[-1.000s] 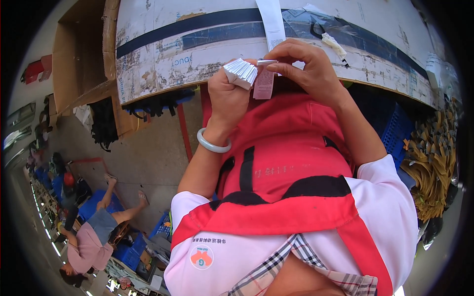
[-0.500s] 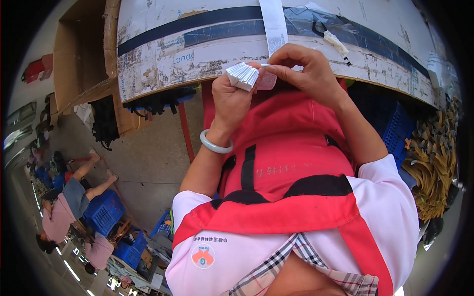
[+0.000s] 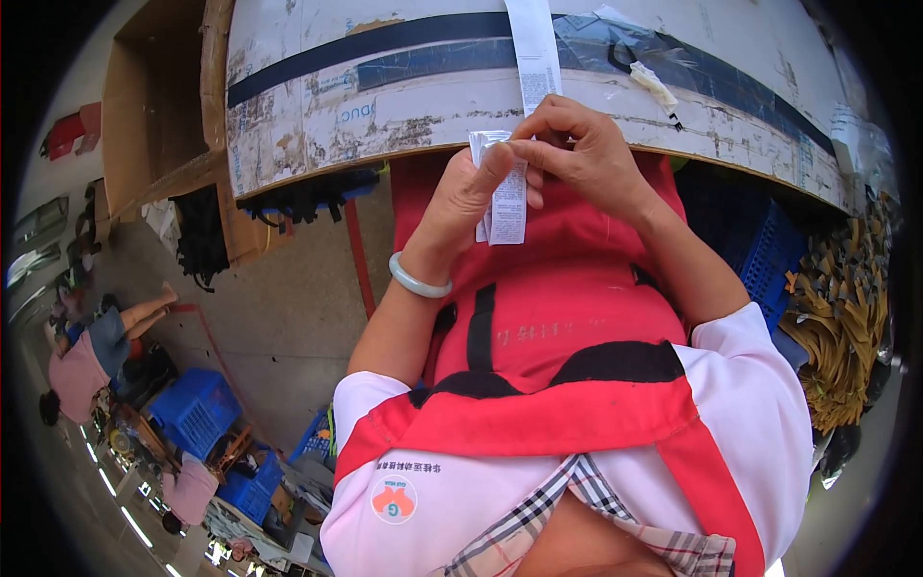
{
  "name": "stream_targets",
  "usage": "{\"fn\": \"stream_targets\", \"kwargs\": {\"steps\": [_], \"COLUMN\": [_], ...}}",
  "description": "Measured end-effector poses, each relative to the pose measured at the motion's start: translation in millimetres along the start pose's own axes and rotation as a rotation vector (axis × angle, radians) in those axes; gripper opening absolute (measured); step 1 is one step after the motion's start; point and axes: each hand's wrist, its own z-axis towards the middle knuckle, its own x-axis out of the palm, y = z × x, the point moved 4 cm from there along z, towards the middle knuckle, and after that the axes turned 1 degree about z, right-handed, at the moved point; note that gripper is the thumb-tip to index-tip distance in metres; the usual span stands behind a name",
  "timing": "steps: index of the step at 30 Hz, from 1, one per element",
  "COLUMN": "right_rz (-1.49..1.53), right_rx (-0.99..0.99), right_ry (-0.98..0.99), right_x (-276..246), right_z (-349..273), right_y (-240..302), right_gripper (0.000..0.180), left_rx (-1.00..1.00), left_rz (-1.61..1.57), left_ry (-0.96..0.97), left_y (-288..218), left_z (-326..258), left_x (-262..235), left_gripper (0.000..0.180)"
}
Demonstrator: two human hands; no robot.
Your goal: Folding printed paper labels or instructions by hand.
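Note:
My left hand (image 3: 461, 197), a pale bangle on its wrist, holds a stack of white printed fabric labels (image 3: 508, 216) just in front of the table edge. Its thumb presses across the upper part of the stack, and the lower ends hang down over my red apron (image 3: 567, 279). At the top of the stack my right hand (image 3: 582, 154) is closed in a pinch, thumb against index finger, at the labels' edge. A long white printed label strip (image 3: 536, 62) lies on the table and runs down behind the right hand's fingers, where its end is hidden.
The worn table (image 3: 423, 120) carries a dark band (image 3: 385, 43), clear plastic film and a small black-and-white tool (image 3: 654, 85). An open cardboard box (image 3: 159, 106) stands at the left. Blue crates (image 3: 772, 255) and bundled brown strips (image 3: 846, 317) are at the right. Other people sit far left.
The label stack has turned from fanned edges upward to hanging flat, print showing. My left hand has rotated with it, and the right hand has come slightly left and lower against the stack.

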Motion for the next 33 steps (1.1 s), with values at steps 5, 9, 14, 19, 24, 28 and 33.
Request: {"fn": "stream_targets", "kwargs": {"steps": [5, 9, 14, 19, 24, 28, 33], "right_rz": [0.003, 0.012, 0.009, -0.038, -0.173, -0.106, -0.186], "right_rx": [-0.003, 0.020, -0.139, -0.196, -0.284, -0.236, -0.225], "right_ry": [0.049, 0.097, 0.146, 0.143, 0.106, 0.087, 0.049], "right_x": [0, -1, 3, 2, 3, 4, 5], "right_z": [0, 1, 0, -2, -3, -5, -9], "right_y": [-1, 3, 7, 6, 7, 6, 11], "right_gripper": [0.011, 0.011, 0.009, 0.009, 0.009, 0.008, 0.016], "left_rx": [-0.115, -0.090, -0.049, -0.031, -0.041, -0.041, -0.010], "left_rz": [0.068, 0.088, 0.080, 0.043, 0.071, 0.088, 0.172], "left_ry": [-0.029, -0.023, 0.060, 0.012, 0.000, 0.026, -0.013], "left_y": [4, 7, 15, 15, 18, 21, 22], "left_z": [0, 0, 2, 0, -1, -1, -1], "left_x": [-7, -7, -13, -7, -8, -10, -10], "left_gripper": [0.020, 0.015, 0.013, 0.009, 0.010, 0.014, 0.019]}}
